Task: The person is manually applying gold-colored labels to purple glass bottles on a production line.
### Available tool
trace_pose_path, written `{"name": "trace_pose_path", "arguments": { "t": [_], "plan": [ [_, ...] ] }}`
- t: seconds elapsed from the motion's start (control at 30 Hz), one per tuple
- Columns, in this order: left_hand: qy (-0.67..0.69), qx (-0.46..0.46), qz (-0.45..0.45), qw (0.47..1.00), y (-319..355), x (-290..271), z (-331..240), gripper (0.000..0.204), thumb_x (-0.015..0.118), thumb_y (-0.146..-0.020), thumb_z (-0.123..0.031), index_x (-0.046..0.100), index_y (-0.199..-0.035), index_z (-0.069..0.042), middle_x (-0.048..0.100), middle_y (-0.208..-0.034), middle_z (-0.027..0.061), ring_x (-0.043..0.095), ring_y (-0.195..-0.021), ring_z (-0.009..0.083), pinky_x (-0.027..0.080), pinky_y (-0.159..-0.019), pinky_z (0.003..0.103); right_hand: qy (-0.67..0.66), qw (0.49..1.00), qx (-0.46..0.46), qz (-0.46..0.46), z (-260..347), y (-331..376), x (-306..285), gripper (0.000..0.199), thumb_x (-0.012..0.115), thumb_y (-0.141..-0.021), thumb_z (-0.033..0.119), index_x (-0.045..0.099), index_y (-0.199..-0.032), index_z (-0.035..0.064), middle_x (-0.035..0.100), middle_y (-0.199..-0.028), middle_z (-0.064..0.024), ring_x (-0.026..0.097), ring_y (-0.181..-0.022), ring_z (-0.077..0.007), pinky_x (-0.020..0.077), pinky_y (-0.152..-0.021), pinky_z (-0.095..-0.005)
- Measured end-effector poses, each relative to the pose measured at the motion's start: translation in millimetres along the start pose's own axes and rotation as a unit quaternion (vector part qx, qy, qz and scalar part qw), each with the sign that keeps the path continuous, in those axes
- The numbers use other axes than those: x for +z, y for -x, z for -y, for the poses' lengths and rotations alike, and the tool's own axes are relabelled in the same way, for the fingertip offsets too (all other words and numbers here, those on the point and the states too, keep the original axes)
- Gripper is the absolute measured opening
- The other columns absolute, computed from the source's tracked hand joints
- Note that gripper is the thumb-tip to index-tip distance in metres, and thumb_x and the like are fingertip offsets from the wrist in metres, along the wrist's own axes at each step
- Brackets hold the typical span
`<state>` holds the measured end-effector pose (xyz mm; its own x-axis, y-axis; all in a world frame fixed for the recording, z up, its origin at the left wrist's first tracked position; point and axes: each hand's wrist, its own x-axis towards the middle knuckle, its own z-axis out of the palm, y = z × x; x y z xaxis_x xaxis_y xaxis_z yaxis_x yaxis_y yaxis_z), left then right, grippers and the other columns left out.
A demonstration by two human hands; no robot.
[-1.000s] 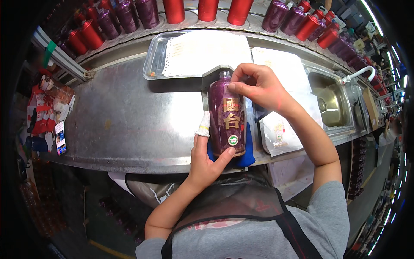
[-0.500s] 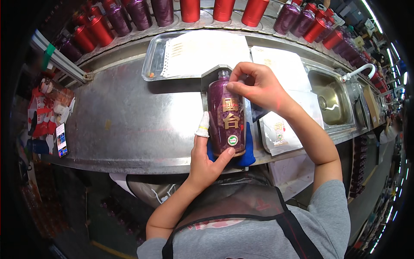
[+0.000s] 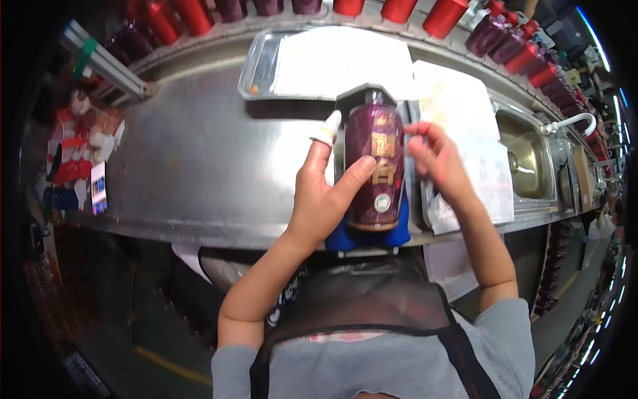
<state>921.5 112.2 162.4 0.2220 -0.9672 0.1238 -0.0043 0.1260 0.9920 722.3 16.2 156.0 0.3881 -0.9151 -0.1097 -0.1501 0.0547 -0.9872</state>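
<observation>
I hold a dark purple bottle [image 3: 376, 166] with a gold label in front of me, its neck pointing away. My left hand [image 3: 325, 193] cradles it from the left, thumb across the label, and the index finger wears a white finger cot. To the right of the bottle, my right hand [image 3: 435, 163] has its fingers against that side. A blue pad [image 3: 345, 236] lies under the bottle at the counter's front edge.
A steel counter [image 3: 199, 166] carries a metal tray [image 3: 256, 70] with a white sheet in it. More white sheets [image 3: 458, 106] lie to the right, beside a sink [image 3: 531, 159] with a white tap. Red and purple bottles [image 3: 199, 13] line the far edge.
My right hand has come down from the bottle's neck to its right side. The left hand has slid up, with the thumb now over the label.
</observation>
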Motion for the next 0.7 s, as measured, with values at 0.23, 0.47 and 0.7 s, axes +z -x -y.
{"name": "trace_pose_path", "arguments": {
  "t": [0.23,0.47,0.7],
  "plan": [
    [0.144,-0.065,0.026,0.987,-31.5,12.1,7.5,0.069,0.069,-0.090,-0.012,0.030,-0.143,0.011,0.056,-0.128,0.0199,0.057,-0.114,0.0179,0.047,-0.097,0.030,-0.069,0.997,0.023,0.029,-1.7,9.0,10.0,0.051,0.076,-0.086,0.023,0.050,-0.124,0.0014,0.050,-0.098,-0.0023,0.053,-0.067,-0.0010,0.0437,-0.064,-0.0157],
    [0.134,-0.073,0.021,0.988,-33.6,12.6,7.2,0.070,0.069,-0.089,-0.011,0.030,-0.144,0.010,0.057,-0.126,0.0197,0.059,-0.111,0.0179,0.048,-0.095,0.030,-0.104,0.993,0.026,0.051,-0.2,8.6,6.1,0.050,0.074,-0.087,0.021,0.049,-0.125,0.0020,0.051,-0.098,-0.0018,0.053,-0.067,-0.0008,0.0446,-0.064,-0.0155],
    [0.128,-0.087,0.021,0.988,-32.7,10.9,6.7,0.069,0.068,-0.090,-0.009,0.030,-0.144,0.009,0.058,-0.126,0.0185,0.059,-0.112,0.0172,0.048,-0.095,0.029,-0.078,0.997,0.000,0.025,13.5,-7.2,6.3,0.047,0.074,-0.087,0.020,0.050,-0.123,0.0018,0.052,-0.093,-0.0014,0.054,-0.070,-0.0020,0.0456,-0.065,-0.0175]
  ]
}}
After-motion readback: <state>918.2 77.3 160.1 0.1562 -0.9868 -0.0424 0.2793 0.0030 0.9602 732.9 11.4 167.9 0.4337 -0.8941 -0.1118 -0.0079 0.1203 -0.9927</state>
